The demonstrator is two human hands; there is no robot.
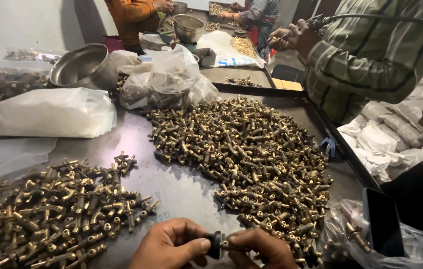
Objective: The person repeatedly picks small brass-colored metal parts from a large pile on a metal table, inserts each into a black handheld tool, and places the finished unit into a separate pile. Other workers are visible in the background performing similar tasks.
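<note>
The left hand (171, 245) pinches a small black knob (215, 245) with its fingers (202, 244) closed on it. Directly opposite, touching, the right hand (261, 249) clamps a brass valve fitting (227, 244), its long axis running horizontally between both hands, above the surface (181, 192).

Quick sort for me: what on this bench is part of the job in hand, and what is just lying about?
In hand:
- left hand gripping a black knob
- right hand holding a small brass fitting against it
- big heap of brass fittings
- smaller heap at left

Lying about:
- steel bowl
- white plastic bags
- dark phone
</note>
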